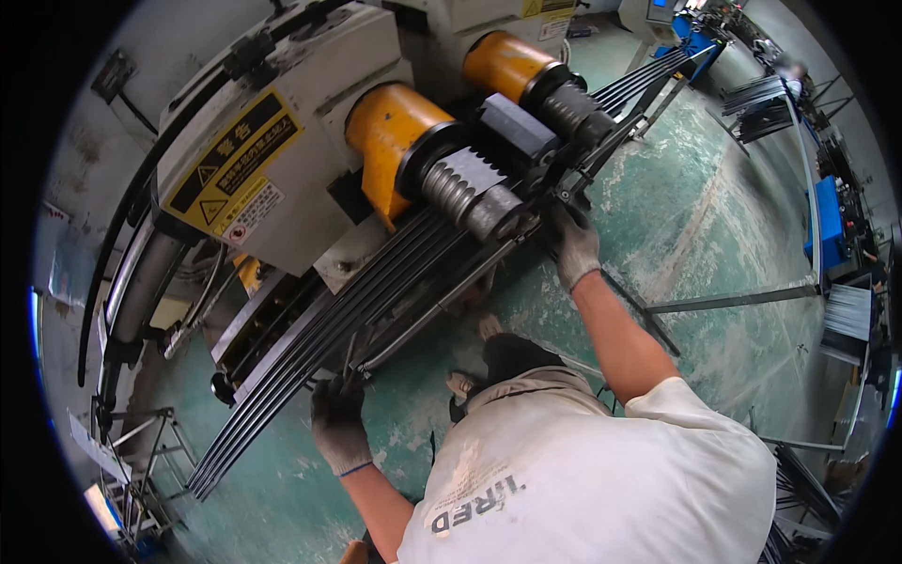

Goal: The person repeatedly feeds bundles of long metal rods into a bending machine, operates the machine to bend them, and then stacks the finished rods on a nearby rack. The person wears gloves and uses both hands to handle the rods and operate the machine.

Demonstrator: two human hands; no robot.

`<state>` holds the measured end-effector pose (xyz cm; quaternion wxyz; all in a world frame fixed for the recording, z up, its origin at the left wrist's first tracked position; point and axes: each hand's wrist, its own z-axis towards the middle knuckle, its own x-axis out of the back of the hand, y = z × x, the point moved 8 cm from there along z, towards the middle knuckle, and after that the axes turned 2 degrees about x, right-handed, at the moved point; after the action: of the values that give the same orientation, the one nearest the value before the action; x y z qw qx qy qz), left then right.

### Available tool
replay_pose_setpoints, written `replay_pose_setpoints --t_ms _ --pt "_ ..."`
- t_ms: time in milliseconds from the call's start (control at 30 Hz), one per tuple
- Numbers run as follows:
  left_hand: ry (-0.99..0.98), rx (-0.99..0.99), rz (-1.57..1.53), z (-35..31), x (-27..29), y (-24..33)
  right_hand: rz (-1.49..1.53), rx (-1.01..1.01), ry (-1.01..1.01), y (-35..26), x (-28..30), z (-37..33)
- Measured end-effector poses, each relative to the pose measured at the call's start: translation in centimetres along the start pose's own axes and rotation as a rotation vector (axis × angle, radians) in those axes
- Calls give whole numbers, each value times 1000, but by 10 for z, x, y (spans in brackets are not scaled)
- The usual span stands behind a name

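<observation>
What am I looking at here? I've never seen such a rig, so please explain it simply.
This picture comes from the left of two fisheye cameras on the person's head, looking down, so straight edges bend. There is no robot: the person works with a gloved left hand and right hand. The pale machine carries orange housings and grooved metal cylinders. Long dark rods run side by side beneath the cylinders. The hands are near opposite ends of a slim metal rail; whether either grips it is unclear.

The person wears a stained white short-sleeved T-shirt (620,470) with dark lettering (479,508), black trousers (519,356) and grey knit gloves (340,430) with blackened fingers.
</observation>
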<state>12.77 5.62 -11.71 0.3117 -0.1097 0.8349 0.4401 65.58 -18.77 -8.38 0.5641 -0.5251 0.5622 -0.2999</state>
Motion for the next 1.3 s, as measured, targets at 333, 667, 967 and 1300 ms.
replay_pose_setpoints --t_ms 333,667,967,1300 --pt "-342 -379 -36 -50 -69 95 293 -46 117 -51 -73 43" --pt "49 -470 -3 -17 -65 132 318 -74 1 -59 -78 56" --pt "330 -914 459 -69 -242 245 148 -106 -83 -94 -88 50" --pt "77 -1084 690 -86 -418 223 69 21 -267 -76 -85 91"
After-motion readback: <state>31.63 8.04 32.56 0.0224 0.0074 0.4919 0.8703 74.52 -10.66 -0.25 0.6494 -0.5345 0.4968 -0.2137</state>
